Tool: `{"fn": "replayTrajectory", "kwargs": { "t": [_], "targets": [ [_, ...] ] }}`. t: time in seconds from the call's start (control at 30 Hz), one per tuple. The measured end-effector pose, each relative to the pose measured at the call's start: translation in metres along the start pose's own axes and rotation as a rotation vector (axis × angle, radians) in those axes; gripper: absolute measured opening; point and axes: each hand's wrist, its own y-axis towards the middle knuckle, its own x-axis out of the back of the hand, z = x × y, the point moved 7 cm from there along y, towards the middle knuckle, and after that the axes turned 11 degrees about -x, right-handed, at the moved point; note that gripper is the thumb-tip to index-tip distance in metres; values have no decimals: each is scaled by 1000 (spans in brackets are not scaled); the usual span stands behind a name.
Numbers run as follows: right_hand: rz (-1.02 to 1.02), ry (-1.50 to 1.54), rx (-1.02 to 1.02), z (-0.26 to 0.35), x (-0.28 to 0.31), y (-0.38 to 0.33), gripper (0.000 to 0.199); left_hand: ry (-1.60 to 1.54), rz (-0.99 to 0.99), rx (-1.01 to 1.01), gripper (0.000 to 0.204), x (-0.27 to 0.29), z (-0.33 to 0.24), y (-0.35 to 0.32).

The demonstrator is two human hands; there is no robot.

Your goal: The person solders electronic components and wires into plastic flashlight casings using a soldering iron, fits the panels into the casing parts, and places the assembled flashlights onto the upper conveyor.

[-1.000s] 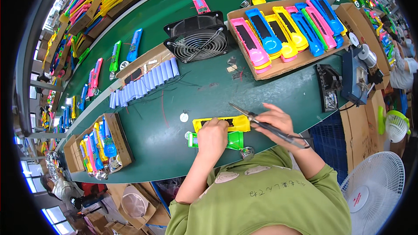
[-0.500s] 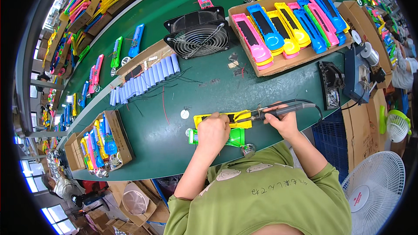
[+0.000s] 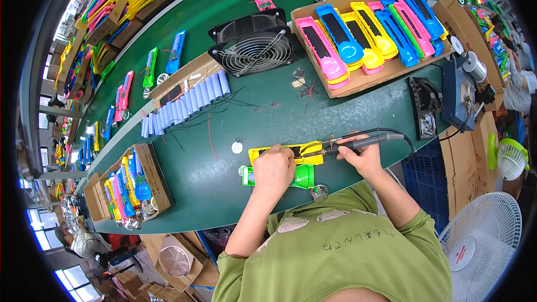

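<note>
A soldering iron is gripped in my right hand, its tip pointing left over the yellow plastic housing. My left hand is closed over the left part of that housing, its fingertips pinched near the iron's tip. What they pinch is too small to make out. Thin wire and a dark strip show inside the housing. Just nearer to me lies a green plastic housing, partly under my left hand, with a shiny round lamp cup by its right end.
A black fan stands at the back. Right of it, a cardboard tray holds colourful housings. Blue-wrapped battery cells line up at left, above a box of assembled pieces. The soldering station and solder spool are at right.
My hands, the soldering iron and both housings stay almost in place. The view has shifted very slightly.
</note>
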Motion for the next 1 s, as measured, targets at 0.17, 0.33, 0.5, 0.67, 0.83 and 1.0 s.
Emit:
{"fn": "replayTrajectory", "kwargs": {
  "t": [0.17,0.33,0.5,0.67,0.83,1.0],
  "targets": [
    [10,-10,28,-1,2,-5,14,11,1,2,4,1,-1,0],
    [11,-4,22,-5,0,-4,15,10,-16,-8,4,0,-1,1],
    [-2,-7,-16,-7,0,-7,15,19,-9,-13,4,0,-2,1],
    [-46,-6,170,14,-1,-25,14,27,-7,-13,4,1,-2,1],
    [-14,-369,415,34,-32,-45,40,44,6,-14,5,1,-3,2],
    [177,-617,350,21,-71,-42,80,37,-4,-25,4,1,-4,3]
  ]
}}
